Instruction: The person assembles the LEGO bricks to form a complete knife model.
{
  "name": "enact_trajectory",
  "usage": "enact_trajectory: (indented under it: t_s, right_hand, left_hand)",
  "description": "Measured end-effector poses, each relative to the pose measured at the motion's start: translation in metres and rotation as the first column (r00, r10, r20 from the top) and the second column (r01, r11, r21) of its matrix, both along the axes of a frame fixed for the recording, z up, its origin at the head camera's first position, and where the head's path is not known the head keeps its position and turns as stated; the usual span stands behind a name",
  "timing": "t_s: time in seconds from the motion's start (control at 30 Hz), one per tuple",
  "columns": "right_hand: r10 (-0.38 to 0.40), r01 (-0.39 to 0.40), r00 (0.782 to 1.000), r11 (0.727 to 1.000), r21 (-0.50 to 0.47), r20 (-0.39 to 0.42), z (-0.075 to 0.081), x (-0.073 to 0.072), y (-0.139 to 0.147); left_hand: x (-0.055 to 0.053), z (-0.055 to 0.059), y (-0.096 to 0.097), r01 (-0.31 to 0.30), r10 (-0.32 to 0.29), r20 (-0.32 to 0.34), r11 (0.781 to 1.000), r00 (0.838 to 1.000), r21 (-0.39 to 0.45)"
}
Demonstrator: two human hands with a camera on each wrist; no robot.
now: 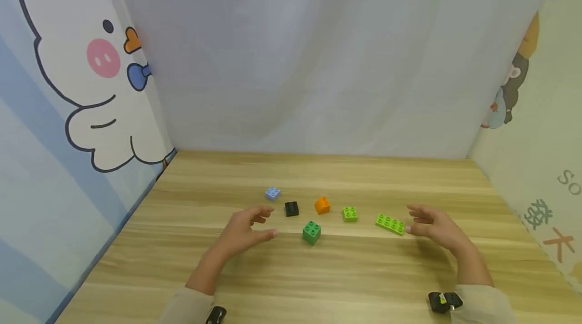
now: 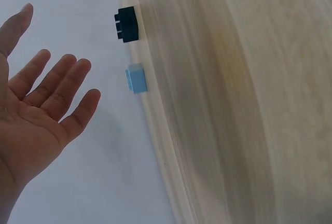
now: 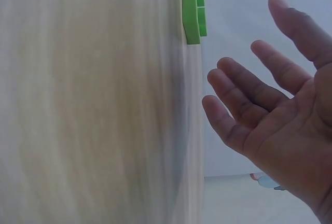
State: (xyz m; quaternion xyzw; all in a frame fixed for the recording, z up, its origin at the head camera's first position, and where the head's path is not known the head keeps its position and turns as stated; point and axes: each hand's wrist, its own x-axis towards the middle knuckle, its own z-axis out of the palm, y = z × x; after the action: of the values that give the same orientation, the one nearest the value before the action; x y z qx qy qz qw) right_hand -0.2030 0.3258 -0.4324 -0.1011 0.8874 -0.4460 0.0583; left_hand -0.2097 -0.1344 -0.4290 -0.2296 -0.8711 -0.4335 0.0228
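My left hand (image 1: 243,230) hovers over the table with loosely bent fingers and nothing in its grasp; its palm shows in the left wrist view. Nearest to it are a black brick (image 1: 291,209), a light blue brick (image 1: 273,193) and a dark green brick (image 1: 311,233) with studs on top. My right hand (image 1: 436,228) holds nothing either, its fingers relaxed and spread. Just left of its fingertips lies a long lime green brick (image 1: 390,224), whose end also shows in the right wrist view. Between the hands are an orange brick (image 1: 323,205) with a sloped side and a square lime green brick (image 1: 349,214).
The bricks lie apart on a wood-grain table (image 1: 364,273). A pale grey curtain (image 1: 318,61) hangs along the back edge. Printed cloth walls stand on both sides, the left one (image 1: 54,187) with a white cartoon animal. Dark straps or devices sit at both wrists.
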Motion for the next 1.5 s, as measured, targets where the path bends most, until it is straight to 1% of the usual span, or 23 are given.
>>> enact_trajectory:
  t_s: [0.13,0.23,0.37,0.47,0.53,0.67,0.77,0.9,1.0,1.2,1.27,1.3,1.5]
  right_hand:
    - [-0.003,0.003,1.0,1.0,-0.002,0.008,0.0,-0.006,0.0]
    - [-0.002,0.003,1.0,1.0,-0.026,0.024,-0.001,-0.011,0.0]
    - [0.015,-0.012,0.999,0.998,-0.067,0.047,-0.008,-0.017,-0.003]
    - [0.033,-0.029,0.998,0.997,-0.074,0.054,-0.012,-0.019,-0.006]
    - [0.035,-0.031,0.998,0.997,-0.072,0.056,-0.014,-0.02,-0.008]
    - [0.035,-0.029,0.996,0.997,-0.068,0.084,-0.018,-0.023,-0.011]
    - [0.035,-0.03,0.994,0.999,-0.044,0.104,-0.02,-0.026,-0.013]
    - [0.037,-0.036,0.994,0.999,-0.015,0.1,-0.022,-0.029,-0.015]
    - [0.038,-0.036,0.994,0.999,-0.02,0.107,-0.023,-0.029,-0.016]
    - [0.041,-0.036,0.99,0.999,-0.041,0.137,-0.023,-0.029,-0.015]
    - [0.045,-0.04,0.989,0.998,-0.038,0.142,-0.024,-0.029,-0.015]
    - [0.045,-0.04,0.988,0.999,-0.038,0.148,-0.024,-0.029,-0.015]
    - [0.042,-0.035,0.986,0.998,-0.046,0.162,-0.026,-0.03,-0.015]
  left_hand:
    - [-0.006,0.0,0.012,0.036,-0.036,0.016,0.999,0.999,0.018]
    - [-0.009,0.0,0.02,0.045,-0.047,0.062,0.999,0.997,0.028]
    - [-0.01,-0.006,0.025,0.07,-0.075,0.119,0.996,0.99,0.045]
    - [-0.011,-0.011,0.028,0.083,-0.092,0.154,0.995,0.984,0.063]
    - [-0.013,-0.014,0.031,0.076,-0.088,0.18,0.995,0.98,0.071]
    - [-0.015,-0.016,0.036,0.046,-0.071,0.251,0.994,0.965,0.103]
    - [-0.015,-0.017,0.041,0.037,-0.075,0.3,0.991,0.951,0.131]
    - [-0.015,-0.018,0.048,0.048,-0.097,0.341,0.988,0.935,0.149]
    - [-0.016,-0.018,0.054,0.037,-0.088,0.361,0.988,0.929,0.147]
    - [-0.017,-0.018,0.065,0.008,-0.049,0.356,0.993,0.933,0.115]
    - [-0.018,-0.019,0.068,-0.004,-0.037,0.363,0.994,0.931,0.111]
    - [-0.019,-0.02,0.069,-0.015,-0.027,0.371,0.994,0.928,0.111]
    - [-0.026,-0.026,0.075,-0.077,0.014,0.433,0.989,0.901,0.129]
